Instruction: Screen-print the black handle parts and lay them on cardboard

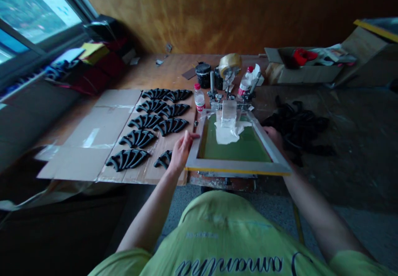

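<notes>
A screen printing frame [238,166] with a green mesh sits in front of me, tilted up a little at its near edge. White paste is smeared over the far half of the mesh, and a clear block [229,113] stands there. My left hand [181,150] is at the frame's left side, fingers closed at its edge. At the opposite side my right hand [274,138] grips the frame, its fingers partly hidden behind the rim. Metal clamps [217,101] are at the frame's far end.
Rows of black curved parts [129,159] lie on cardboard [83,143] to the left. A dark pile of similar pieces [298,122] is on the right. Behind the frame are a red-capped bottle [199,98], a black tub [203,76] and a tape roll [230,63]. An open carton [306,74] stands back right.
</notes>
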{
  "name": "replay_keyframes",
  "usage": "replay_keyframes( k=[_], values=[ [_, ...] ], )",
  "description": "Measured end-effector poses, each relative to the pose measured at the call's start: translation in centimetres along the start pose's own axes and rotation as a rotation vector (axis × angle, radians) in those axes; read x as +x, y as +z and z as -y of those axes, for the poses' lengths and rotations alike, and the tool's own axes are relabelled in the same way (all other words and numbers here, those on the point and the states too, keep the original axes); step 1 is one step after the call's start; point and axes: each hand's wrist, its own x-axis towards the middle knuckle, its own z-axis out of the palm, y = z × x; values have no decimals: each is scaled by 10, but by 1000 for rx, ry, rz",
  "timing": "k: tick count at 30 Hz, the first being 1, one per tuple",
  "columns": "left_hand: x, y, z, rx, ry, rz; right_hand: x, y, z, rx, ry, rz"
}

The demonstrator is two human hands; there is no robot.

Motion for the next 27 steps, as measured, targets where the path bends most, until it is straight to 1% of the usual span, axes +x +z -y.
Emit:
replay_keyframes(
  k=[2,4,6,7,9,11,13,15,17,19,20,21,22,24,26,27],
  values=[
    [-13,-1,40,-10,-128,38,19,-7,6,-1,-13,-43],
    [-17,0,79,-22,-202,40,34,-3,28,-9,-111,-46],
    [-14,3,110,-4,-233,41,43,9,57,-64,-243,16],
    [-11,4,121,13,-241,46,44,16,71,-109,-298,69],
    [-5,4,137,43,-249,68,39,30,90,-190,-363,202],
    [-1,3,144,71,-261,81,26,39,97,-232,-377,331],
    [0,2,146,99,-272,74,6,40,94,-236,-403,416],
    [-1,1,146,116,-281,58,-11,34,87,-214,-497,469],
    [-2,0,146,117,-286,51,-21,23,79,-175,-629,519],
    [-2,0,146,127,-278,54,-20,14,75,-126,-722,584],
    [-1,1,146,132,-270,57,-17,11,75,-107,-740,610],
    [-1,1,147,132,-261,64,-13,11,75,-98,-733,617],
    [-1,1,147,126,-252,69,-10,11,76,-99,-703,596],
    [0,0,147,99,-244,78,-10,16,78,-122,-625,500],
    [0,0,148,71,-248,84,-20,22,78,-132,-600,413],
    [0,0,147,62,-251,86,-27,24,78,-119,-615,402]
  ],
)
